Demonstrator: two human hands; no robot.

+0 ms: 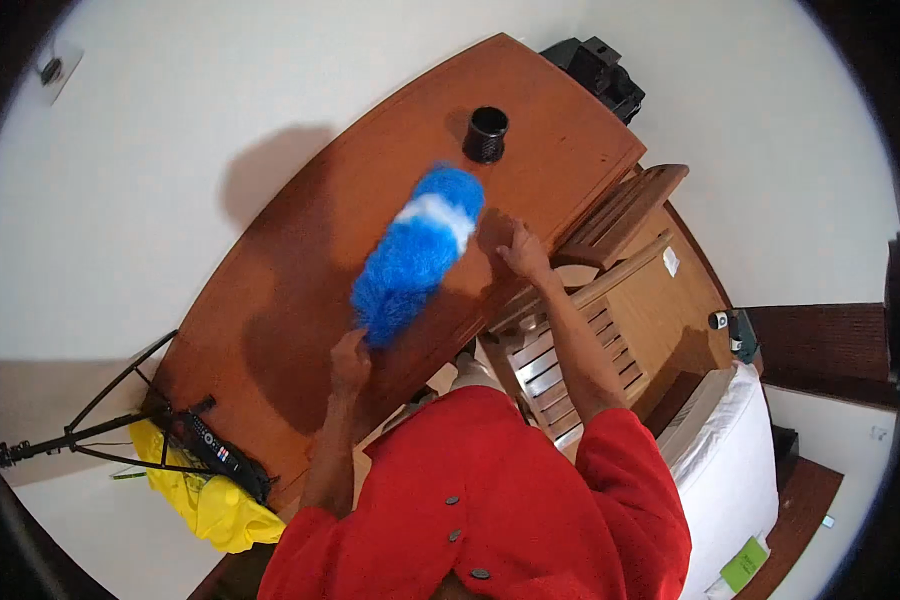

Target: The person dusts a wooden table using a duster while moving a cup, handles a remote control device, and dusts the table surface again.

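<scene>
Holds the blue duster (415, 262), banded with white toward its far end, by its near end, with the left hand (350, 362) closed on it. Has it stretched out above or against the reddish-brown counter (560, 112); cannot tell whether fibres and wood touch. Holds the right hand (525, 254) apart from the duster, open with fingers loosely bent, near the counter's right edge. Just beyond the fluffy tip, shows a black cup (486, 135) standing upright. Toward the counter's near left end, shows a remote (216, 441), with a yellow cloth (220, 512) and a black tripod (58, 441) beside it. At the right, shows a slatted wooden chair (625, 216) near the counter's edge.
</scene>
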